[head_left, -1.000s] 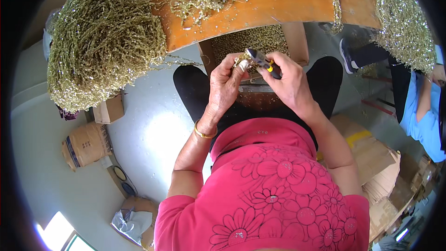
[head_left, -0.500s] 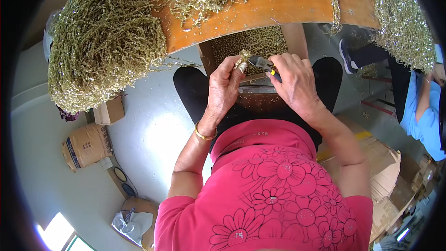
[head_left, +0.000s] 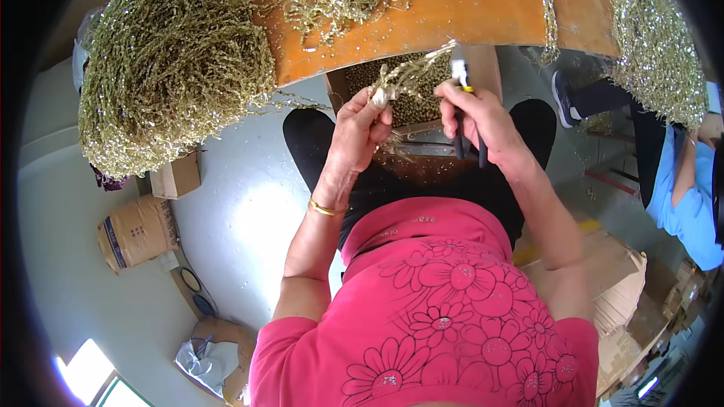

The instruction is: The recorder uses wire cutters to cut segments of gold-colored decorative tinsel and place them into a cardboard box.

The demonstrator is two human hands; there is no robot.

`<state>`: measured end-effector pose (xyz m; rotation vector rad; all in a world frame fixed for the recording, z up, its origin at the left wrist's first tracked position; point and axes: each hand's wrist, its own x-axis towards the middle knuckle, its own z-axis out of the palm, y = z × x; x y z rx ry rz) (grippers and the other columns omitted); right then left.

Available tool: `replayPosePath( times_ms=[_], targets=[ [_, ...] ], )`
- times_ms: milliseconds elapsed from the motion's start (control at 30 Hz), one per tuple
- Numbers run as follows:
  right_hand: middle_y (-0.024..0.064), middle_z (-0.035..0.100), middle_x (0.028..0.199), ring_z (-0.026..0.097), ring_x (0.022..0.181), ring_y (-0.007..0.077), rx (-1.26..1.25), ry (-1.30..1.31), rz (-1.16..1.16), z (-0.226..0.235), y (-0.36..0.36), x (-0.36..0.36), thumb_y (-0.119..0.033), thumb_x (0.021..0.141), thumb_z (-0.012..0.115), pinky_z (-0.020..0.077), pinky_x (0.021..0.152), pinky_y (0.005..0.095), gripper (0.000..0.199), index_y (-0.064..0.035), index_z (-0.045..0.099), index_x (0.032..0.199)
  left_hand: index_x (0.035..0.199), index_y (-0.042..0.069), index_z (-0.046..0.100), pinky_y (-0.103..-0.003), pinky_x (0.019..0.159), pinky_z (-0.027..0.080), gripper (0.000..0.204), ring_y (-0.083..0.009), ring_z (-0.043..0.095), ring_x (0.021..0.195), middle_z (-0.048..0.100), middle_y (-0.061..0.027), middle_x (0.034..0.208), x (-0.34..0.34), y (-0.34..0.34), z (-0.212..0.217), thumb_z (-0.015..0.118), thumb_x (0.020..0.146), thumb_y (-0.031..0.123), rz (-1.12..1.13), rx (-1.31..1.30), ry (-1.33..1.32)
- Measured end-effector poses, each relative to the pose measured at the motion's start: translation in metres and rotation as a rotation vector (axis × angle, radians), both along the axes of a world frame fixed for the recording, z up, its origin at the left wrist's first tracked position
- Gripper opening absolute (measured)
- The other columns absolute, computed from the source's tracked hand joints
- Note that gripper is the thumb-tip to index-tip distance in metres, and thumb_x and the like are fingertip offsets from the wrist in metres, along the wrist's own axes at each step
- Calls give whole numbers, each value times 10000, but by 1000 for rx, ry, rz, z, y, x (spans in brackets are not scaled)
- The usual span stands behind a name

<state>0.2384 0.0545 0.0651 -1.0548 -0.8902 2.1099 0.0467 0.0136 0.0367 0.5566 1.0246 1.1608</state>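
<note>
1. Head view: the left hand (head_left: 360, 126) pinches a glittery gold sprig (head_left: 407, 75) above the box of trimmings (head_left: 411, 102).
2. The right hand (head_left: 473, 117) is clenched around pliers (head_left: 460, 79) at the sprig's tip; a slip could nick the nearby fingers (head_left: 381, 109).

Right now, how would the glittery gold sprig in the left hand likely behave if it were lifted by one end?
The gold sprig would probably droop: its thin strands splay loosely past the left hand. It looks light for its size, since a fingertip pinch holds it up. It may shed glitter, judging by specks scattered on the orange table. The right hand holds pliers, so the stem is perhaps wire.
</note>
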Motion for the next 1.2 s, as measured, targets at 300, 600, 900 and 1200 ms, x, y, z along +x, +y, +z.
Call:
replayPosePath(
  times_ms=[300,600,900,1200],
  targets=[
    [13,591,809,530,752,82,619,-691,-71,-4,-5,-2,-150,807,600,428,704,226,186,-26,585,944,900,75,552,-165,394,224,136,-25,314,443,484,31,614,1,-5,3,477,897,188,-112,80,194],
    [27,616,857,555,784,61,364,-323,-292,-35,15,-4,-142,819,584,397,601,179,169,-71,585,973,955,56,535,-169,431,251,204,-37,298,465,465,31,617,-8,-7,8,419,918,219,-179,111,-77],
    [-17,555,801,514,752,65,300,-419,-122,-128,-1,-21,-280,798,605,406,655,212,274,-60,575,959,961,-14,501,-200,427,273,275,-70,324,433,409,6,527,-30,-12,32,417,909,243,-276,126,-357],
    [15,582,841,543,747,76,176,-207,368,-98,-8,-31,-181,796,605,412,589,199,214,-48,556,956,985,2,503,-201,435,265,270,-66,296,440,432,5,593,-39,-14,30,411,912,244,-168,117,-305]
  ],
)
